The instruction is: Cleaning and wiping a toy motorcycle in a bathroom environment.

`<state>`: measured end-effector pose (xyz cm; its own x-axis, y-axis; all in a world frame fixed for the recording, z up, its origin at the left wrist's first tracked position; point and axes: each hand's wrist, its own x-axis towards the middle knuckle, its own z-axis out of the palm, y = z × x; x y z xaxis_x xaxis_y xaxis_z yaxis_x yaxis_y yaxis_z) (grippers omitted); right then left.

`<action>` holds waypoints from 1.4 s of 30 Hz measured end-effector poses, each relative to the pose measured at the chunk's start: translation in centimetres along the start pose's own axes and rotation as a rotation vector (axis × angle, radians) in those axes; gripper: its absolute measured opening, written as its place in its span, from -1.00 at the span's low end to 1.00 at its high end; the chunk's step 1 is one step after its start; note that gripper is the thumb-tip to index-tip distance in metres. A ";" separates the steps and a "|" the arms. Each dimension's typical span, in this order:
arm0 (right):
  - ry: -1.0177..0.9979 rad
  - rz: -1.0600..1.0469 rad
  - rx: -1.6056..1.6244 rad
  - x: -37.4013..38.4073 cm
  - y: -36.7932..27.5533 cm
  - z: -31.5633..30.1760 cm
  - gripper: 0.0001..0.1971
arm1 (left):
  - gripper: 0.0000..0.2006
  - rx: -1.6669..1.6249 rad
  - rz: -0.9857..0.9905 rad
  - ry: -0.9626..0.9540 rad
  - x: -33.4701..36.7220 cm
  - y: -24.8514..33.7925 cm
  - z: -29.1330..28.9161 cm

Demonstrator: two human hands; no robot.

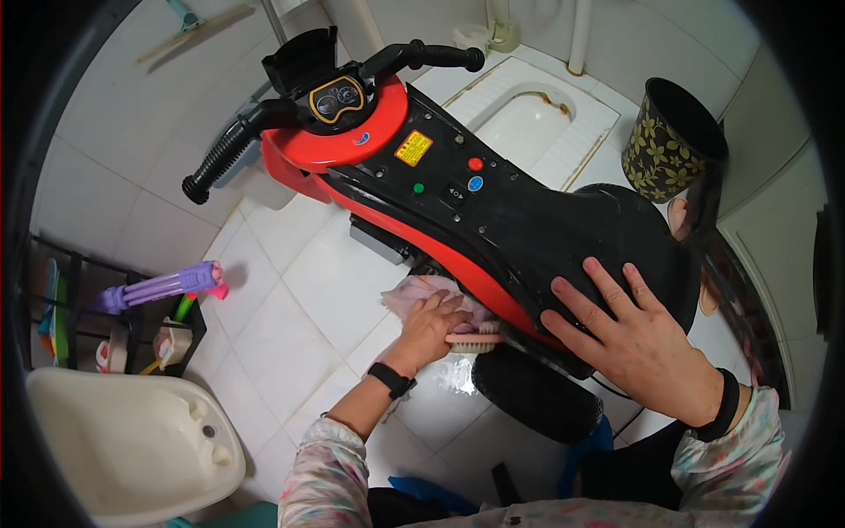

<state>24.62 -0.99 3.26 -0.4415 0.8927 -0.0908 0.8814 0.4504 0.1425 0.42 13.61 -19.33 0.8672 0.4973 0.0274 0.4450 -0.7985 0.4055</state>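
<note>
A red and black children's ride-on motorcycle (458,189) stands across the middle, its handlebars at the far left and its black seat (607,229) toward the right. My left hand (429,327) is closed around a crumpled pink cloth (414,290) beside the lower red side panel, just ahead of a black wheel (537,392). A pink scrubbing brush (475,340) with pale bristles sticks out from under the same hand; its grip is partly hidden. My right hand (629,339) lies flat on the seat's near edge, fingers spread, holding nothing.
A squat toilet (528,114) is set into the floor behind the motorcycle. A black flower-patterned bin (662,145) stands at the far right. On the left are a cream baby bathtub (132,440), a black rack (114,339) and a purple toy (163,286). White floor tiles (295,330) look wet near the wheel.
</note>
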 end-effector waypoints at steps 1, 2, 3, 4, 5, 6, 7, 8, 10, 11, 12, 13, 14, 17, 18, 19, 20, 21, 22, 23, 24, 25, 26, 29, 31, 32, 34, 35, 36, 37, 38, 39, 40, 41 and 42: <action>0.014 -0.003 0.008 0.1 0.1 0.2 -0.45 | -0.56 -0.008 0.016 0.053 -0.2 -0.3 0.1; 0.029 0.001 0.016 -0.1 0.1 0.2 -0.45 | -0.56 -0.004 0.022 0.051 -0.3 -0.3 -0.2; 0.032 0.007 0.017 -0.3 0.1 0.1 -0.45 | -0.56 0.075 0.023 0.097 -0.4 -0.4 -0.5; 0.029 0.003 0.009 -0.3 0.2 -0.2 -0.45 | -0.55 0.154 0.025 0.143 -0.6 -0.5 -0.9; 0.019 -0.004 0.002 -0.1 0.3 -0.2 -0.45 | -0.54 0.177 0.015 0.083 -0.8 -0.6 -1.7; 0.015 0.000 0.005 0.0 0.3 0.0 -0.45 | -0.54 0.173 0.017 0.079 -1.2 -1.0 -1.8; 0.019 0.003 0.009 0.1 0.3 0.2 -0.44 | -0.55 0.050 -0.006 0.027 -1.6 -1.4 -1.9; 0.023 0.000 0.013 0.3 0.3 0.2 -0.44 | -0.55 -0.073 -0.036 -0.022 -2.2 -1.6 -2.0; 0.018 0.003 0.017 0.4 0.4 0.1 -0.44 | -0.59 -0.238 -0.115 -0.099 -2.8 -2.1 -2.3; 0.015 0.010 0.018 0.3 0.3 0.0 -0.44 | -0.63 -0.558 -0.164 -0.026 -3.1 -2.4 -2.4; 0.015 0.006 0.019 0.3 0.3 -0.1 -0.44 | -0.66 -0.876 -0.212 0.052 -3.3 -2.7 -2.6; 0.024 0.006 0.008 0.4 0.3 -0.1 -0.44 | -0.73 -0.649 -0.328 0.143 -3.6 -3.1 -3.0; 0.031 0.010 -0.001 0.5 0.4 -0.1 -0.45 | -0.73 -0.651 -0.331 0.141 -3.4 -2.9 -3.4; 0.023 0.008 -0.002 0.7 0.4 0.2 -0.45 | -0.74 -0.476 -0.648 0.316 -3.2 -2.0 -4.2; 0.024 0.004 -0.004 0.8 0.4 0.2 -0.45 | -0.74 -0.476 -0.651 0.321 -3.5 -2.2 -4.1; 0.028 0.012 0.010 0.8 0.4 0.2 -0.45 | -0.74 -0.443 -0.621 0.391 -4.0 -2.7 -4.1; 0.034 0.014 0.031 0.8 0.3 0.3 -0.45 | -0.74 -0.404 -0.600 0.458 -4.8 -3.2 -4.1; 0.034 0.004 0.036 0.7 0.2 0.3 -0.45 | -0.79 -0.355 -0.617 0.488 -5.6 -3.9 -4.0; 0.034 0.011 0.018 0.6 0.2 0.4 -0.45 | -0.79 -0.352 -0.628 0.488 -6.9 -4.8 -3.1; 0.041 0.023 -0.006 0.5 0.2 0.3 -0.45 | -0.79 -0.243 -0.822 0.440 -8.4 -5.9 -1.8; 0.049 0.018 -0.007 0.6 0.2 0.2 -0.45 | -0.77 -0.131 -1.012 0.389 -10.1 -7.0 -0.5; 0.039 0.018 -0.006 0.5 0.2 0.1 -0.45 | -0.77 -0.118 -1.020 0.397 -12.2 -8.3 0.5; 0.021 0.023 -0.011 0.4 0.1 0.0 -0.45 | -0.75 -0.089 -1.125 0.283 -14.3 -9.5 1.7; -0.009 0.013 -0.004 0.8 0.2 -0.1 -0.43 | -0.71 0.065 -1.220 0.130 -16.2 -10.6 2.8; -0.020 0.019 -0.002 0.9 0.3 -0.3 -0.42 | -0.71 0.291 -1.015 0.344 -15.3 -10.7 3.1; -0.034 0.020 0.005 1.0 0.1 -0.3 -0.41 | -0.72 0.252 -0.860 0.466 -13.8 -10.7 2.8; -0.029 0.019 -0.008 0.8 -0.1 -0.3 -0.41 | -0.72 0.041 -0.683 0.578 -9.5 -9.4 1.1; -0.018 0.020 -0.022 0.8 -0.3 -0.4 -0.41 | -0.73 -0.179 -0.721 0.564 -7.2 -9.8 0.7; -0.009 0.004 -0.029 0.9 -0.5 -0.7 -0.41 | -0.77 -0.242 -0.589 0.740 -5.6 -11.0 1.7; -0.026 0.011 -0.014 0.9 -0.4 -0.5 -0.41 | -0.80 -0.541 -0.734 0.651 -2.8 -9.8 1.0; -0.035 0.018 -0.001 0.9 -0.4 -0.5 -0.41 | -0.80 -0.546 -0.732 0.658 -1.6 -9.3 0.5; -0.026 0.014 0.006 0.7 -0.3 -0.3 -0.41 | -0.80 -0.534 -0.756 0.527 -0.3 -9.0 0.2; -0.016 0.009 0.014 0.6 -0.3 -0.1 -0.41 | -0.80 -0.518 -0.778 0.395 0.6 -8.5 -0.1; -0.011 0.040 0.014 0.6 -0.2 0.2 -0.38 | -0.81 -0.483 -0.838 0.353 1.5 -7.3 -0.5; -0.009 0.042 0.012 0.8 -0.2 0.1 -0.38 | -0.81 -0.481 -0.836 0.354 1.4 -6.9 -0.7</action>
<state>24.07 -0.41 3.10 -0.4028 0.9105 -0.0936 0.9010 0.4125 0.1343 -1.61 20.00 -21.49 0.1708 0.9658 -0.1953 0.6719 0.0308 0.7400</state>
